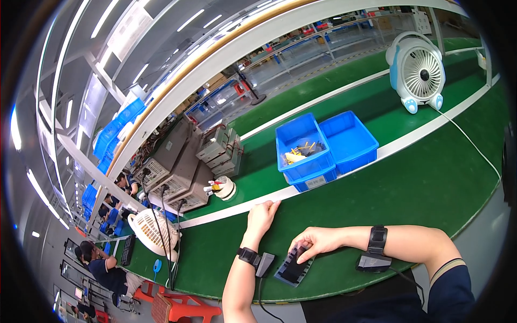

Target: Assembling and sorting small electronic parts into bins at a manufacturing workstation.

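Note:
My right hand (316, 242) grips a flat dark rectangular piece (292, 271) with clear, shiny edges, its thumb lying on top. The piece is tilted over the near part of the green tabletop; its exact kind is not clear. My left hand (262, 217) is farther forward, beside the white strip on the table, with its fingers curled in. Whether it holds anything small is hidden. Beyond my hands stand two blue bins. The left blue bin (307, 173) contains yellow and dark small parts, and the right blue bin (353, 153) adjoins it.
A blue-and-white fan (420, 72) stands at the far right, its cable crossing the table. To the left are a cream fan (153, 231), grey electrical units (183, 183) and a round white holder (223, 189) with pens. Red stools (186, 309) and a seated person (107, 272) are at lower left.

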Action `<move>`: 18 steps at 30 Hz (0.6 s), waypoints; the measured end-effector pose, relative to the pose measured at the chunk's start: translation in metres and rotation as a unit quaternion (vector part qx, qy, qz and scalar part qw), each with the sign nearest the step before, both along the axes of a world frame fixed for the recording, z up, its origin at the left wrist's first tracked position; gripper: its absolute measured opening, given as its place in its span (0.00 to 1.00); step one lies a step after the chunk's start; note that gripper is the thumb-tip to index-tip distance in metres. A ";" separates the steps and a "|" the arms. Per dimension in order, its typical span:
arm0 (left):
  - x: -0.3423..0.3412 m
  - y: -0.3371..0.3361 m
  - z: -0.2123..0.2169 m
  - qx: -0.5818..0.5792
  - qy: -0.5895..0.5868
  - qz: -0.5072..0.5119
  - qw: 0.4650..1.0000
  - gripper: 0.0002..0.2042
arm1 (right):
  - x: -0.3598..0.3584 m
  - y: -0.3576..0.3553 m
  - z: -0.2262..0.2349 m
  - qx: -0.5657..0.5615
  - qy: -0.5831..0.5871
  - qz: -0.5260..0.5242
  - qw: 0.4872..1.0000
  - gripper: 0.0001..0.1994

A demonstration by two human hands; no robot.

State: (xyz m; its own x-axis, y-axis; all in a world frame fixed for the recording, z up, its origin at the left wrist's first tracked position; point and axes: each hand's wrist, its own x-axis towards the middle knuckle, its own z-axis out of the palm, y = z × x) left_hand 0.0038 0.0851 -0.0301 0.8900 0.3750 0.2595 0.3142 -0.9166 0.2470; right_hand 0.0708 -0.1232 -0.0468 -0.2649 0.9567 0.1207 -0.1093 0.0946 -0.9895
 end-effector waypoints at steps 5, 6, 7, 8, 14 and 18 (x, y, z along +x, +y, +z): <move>-0.010 0.026 -0.002 -0.306 -0.120 0.037 0.944 0.22 | -0.002 0.001 -0.001 0.006 0.033 0.012 0.999 0.14; -0.012 0.022 0.009 -0.480 -0.115 0.080 0.866 0.23 | -0.001 0.001 0.000 0.003 0.032 0.010 0.999 0.14; -0.013 0.025 0.005 -0.545 -0.158 0.046 0.822 0.21 | 0.000 0.001 0.002 -0.006 0.033 0.009 0.999 0.14; -0.013 0.028 0.002 -0.547 -0.159 0.045 0.821 0.21 | 0.000 0.001 0.004 -0.014 0.034 0.008 0.999 0.14; -0.022 0.041 -0.005 -0.718 -0.236 0.033 0.654 0.17 | 0.000 -0.002 0.007 -0.009 0.056 -0.001 0.998 0.14; -0.022 0.043 -0.003 -0.769 -0.228 0.022 0.597 0.17 | 0.003 -0.001 0.004 -0.051 0.088 -0.050 0.994 0.14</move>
State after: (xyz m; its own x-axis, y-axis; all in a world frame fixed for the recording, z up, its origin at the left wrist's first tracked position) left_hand -0.0186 0.1281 -0.0331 0.8389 0.5022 -0.2099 -0.0923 0.5113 0.8544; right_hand 0.0743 -0.1243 -0.0426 -0.1510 0.9868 0.0586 -0.2769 0.0147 -0.9608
